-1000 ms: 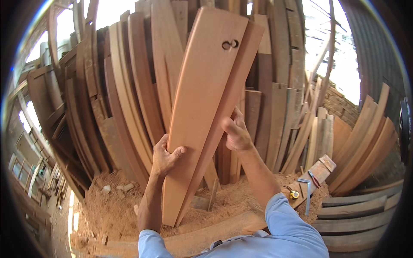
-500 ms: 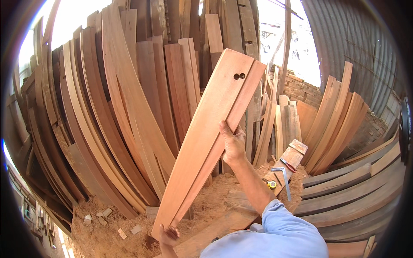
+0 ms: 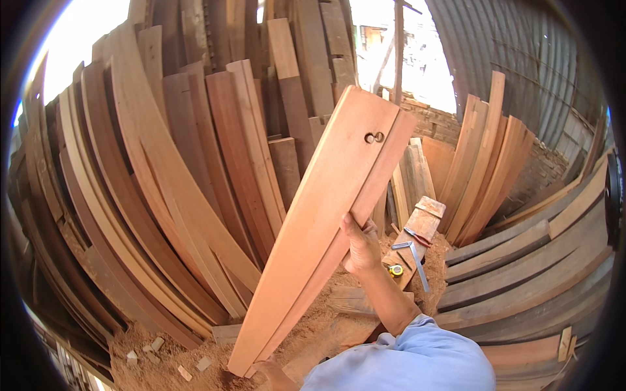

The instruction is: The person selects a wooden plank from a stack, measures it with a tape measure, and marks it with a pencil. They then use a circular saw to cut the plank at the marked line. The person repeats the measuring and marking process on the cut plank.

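Observation:
A long reddish-brown wooden board (image 3: 313,221) slants up and away in front of me. A step runs along its right side, and two joined round holes pierce it near the top end. My right hand (image 3: 362,246) is closed around the board's right edge about midway, thumb on the face and fingers behind. At the lower end, my left hand (image 3: 266,366) grips the bottom corner; its fingers are mostly hidden behind the wood.
Tall planks (image 3: 150,169) lean in rows behind and to the left. A low plank (image 3: 427,215) at right bears a try square (image 3: 417,262), red-handled pliers (image 3: 417,237) and a yellow tape measure (image 3: 396,270). Stacked boards (image 3: 521,287) lie far right. Sawdust (image 3: 150,371) and offcuts cover the ground.
My left hand, spread at the board's lower end before, now takes hold of its bottom corner. The board's top has dropped and shifted slightly right. The background has slid left in view.

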### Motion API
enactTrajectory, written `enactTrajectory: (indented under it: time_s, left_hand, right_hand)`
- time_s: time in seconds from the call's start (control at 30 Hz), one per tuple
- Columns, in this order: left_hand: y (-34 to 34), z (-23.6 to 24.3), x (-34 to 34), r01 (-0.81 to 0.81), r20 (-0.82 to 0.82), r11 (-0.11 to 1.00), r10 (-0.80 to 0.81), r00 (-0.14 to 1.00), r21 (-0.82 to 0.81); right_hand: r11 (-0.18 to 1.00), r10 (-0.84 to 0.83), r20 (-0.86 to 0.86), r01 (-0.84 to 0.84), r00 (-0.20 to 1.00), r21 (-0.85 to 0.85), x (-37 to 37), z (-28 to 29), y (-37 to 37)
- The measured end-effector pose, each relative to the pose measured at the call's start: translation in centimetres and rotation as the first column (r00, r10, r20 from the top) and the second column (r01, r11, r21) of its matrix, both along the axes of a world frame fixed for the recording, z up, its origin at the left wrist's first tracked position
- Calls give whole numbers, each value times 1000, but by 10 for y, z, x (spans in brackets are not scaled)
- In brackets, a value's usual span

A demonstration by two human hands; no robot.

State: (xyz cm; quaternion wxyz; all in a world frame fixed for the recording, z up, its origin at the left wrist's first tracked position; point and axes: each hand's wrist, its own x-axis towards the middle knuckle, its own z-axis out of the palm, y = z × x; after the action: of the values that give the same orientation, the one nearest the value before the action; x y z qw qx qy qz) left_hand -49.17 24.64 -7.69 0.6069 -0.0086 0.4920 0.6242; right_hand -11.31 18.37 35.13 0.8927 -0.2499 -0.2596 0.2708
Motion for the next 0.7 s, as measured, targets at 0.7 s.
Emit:
enactTrajectory:
  time_s: [0.7]
  left_hand:
    - [-55,28,-82,62,-485,975,-161,859,-214]
  right_hand:
    - [912,-144,-519,-91,843,-400,67,-277,-85]
